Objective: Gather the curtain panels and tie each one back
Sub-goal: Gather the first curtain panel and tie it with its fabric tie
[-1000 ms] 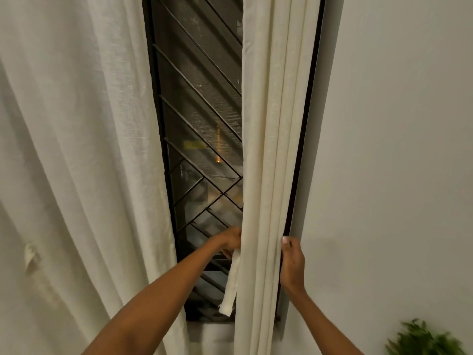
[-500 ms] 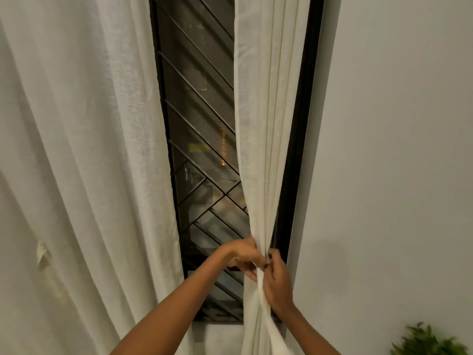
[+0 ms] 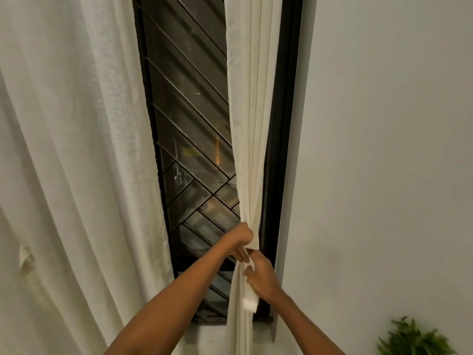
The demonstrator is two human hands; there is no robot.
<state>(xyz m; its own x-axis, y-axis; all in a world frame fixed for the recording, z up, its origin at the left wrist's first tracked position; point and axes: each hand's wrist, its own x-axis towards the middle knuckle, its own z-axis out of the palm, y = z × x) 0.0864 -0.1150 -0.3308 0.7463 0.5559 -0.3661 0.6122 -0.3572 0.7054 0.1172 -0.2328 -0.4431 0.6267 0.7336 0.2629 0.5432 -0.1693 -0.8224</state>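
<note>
The cream curtain panel [image 3: 252,149] that my left hand [image 3: 240,239] grips, just right of the black metal window grille [image 3: 189,124], is matt woven cloth with a fine, slightly rough weave. The white tie strip [image 3: 249,301] that my right hand [image 3: 261,275] pinches looks like the same cloth. The grille bars are smooth. Left of the grille, the loose white curtain [image 3: 76,149] is matt cloth too. Right of it, the pale grey wall [image 3: 384,149] is smooth and matt.

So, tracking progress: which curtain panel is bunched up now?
The right panel, bunched in the left hand, the right hand holding a tie strip against it; the left panel hangs spread, untouched.
</note>
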